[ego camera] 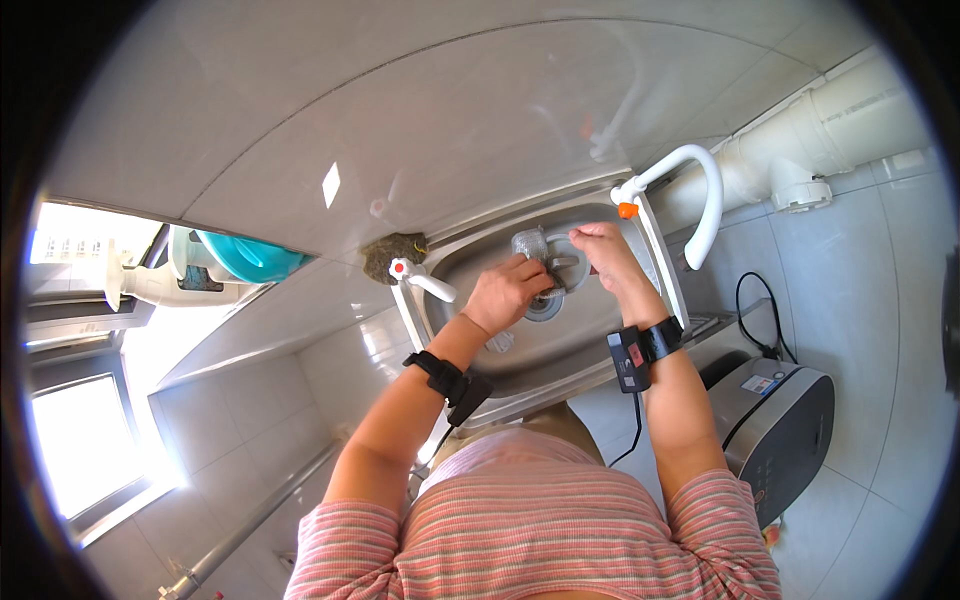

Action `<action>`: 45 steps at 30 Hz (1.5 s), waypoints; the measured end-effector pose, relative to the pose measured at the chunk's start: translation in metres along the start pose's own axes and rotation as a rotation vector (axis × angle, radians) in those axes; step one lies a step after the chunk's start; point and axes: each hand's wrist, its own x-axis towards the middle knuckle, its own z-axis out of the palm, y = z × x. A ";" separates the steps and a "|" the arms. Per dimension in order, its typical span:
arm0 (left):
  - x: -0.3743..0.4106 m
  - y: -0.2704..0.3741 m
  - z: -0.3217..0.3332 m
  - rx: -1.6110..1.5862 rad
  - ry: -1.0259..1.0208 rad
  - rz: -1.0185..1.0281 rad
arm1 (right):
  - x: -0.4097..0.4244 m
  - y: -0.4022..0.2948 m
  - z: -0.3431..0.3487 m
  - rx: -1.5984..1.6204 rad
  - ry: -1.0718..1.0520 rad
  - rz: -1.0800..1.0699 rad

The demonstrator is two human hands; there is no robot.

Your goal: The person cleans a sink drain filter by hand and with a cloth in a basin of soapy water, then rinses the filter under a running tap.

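Both hands are over the stainless-steel sink (495, 358). My left hand (511, 292) has its fingers curled on a silvery, mesh-textured piece (530, 243), which looks like a scrubber or strainer. Just right of it, my right hand (606, 255) pinches the edge of a translucent round rim (582, 276), perhaps a lid or shallow dish. A small grey part (564, 262) lies within that rim. The fingers hide much of these pieces, and whether they are joined cannot be told. Below them is the sink drain (544, 309).
A white swivel spout (709, 195) rises at the sink's right corner. A white tap (429, 283) and a brownish sponge-like clump (390, 256) are at the left. A clear scrap (500, 342) lies in the basin. A grey appliance (784, 427) stands right; a cable (637, 427) hangs from my right wrist.
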 end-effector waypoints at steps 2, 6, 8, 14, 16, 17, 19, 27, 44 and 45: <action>-0.001 0.007 0.004 0.040 0.068 0.020 | -0.003 -0.006 0.003 0.094 -0.034 0.042; 0.002 0.012 0.009 0.010 0.183 -0.087 | -0.013 0.002 0.014 0.418 -0.193 -0.044; 0.009 0.017 0.007 -0.039 0.212 -0.162 | -0.013 0.012 0.020 0.590 -0.248 -0.171; 0.021 0.035 0.010 -0.172 0.221 -0.419 | -0.020 0.025 0.037 0.863 -0.220 -0.209; 0.019 0.036 0.015 -0.266 0.199 -0.390 | -0.025 0.022 0.041 0.823 -0.124 -0.194; 0.018 0.036 0.016 -0.312 0.187 -0.376 | -0.025 0.020 0.041 0.838 -0.104 -0.165; 0.016 0.036 0.016 -0.288 0.147 -0.331 | -0.024 0.018 0.038 0.871 -0.053 -0.113; 0.010 0.025 0.001 -0.146 0.117 -0.014 | -0.023 0.004 0.011 0.780 -0.121 0.217; 0.023 0.052 0.008 -0.494 0.148 -0.371 | -0.035 0.015 0.032 0.759 -0.043 -0.326; 0.024 0.053 0.009 -0.541 0.162 -0.381 | -0.035 0.014 0.031 0.759 -0.048 -0.317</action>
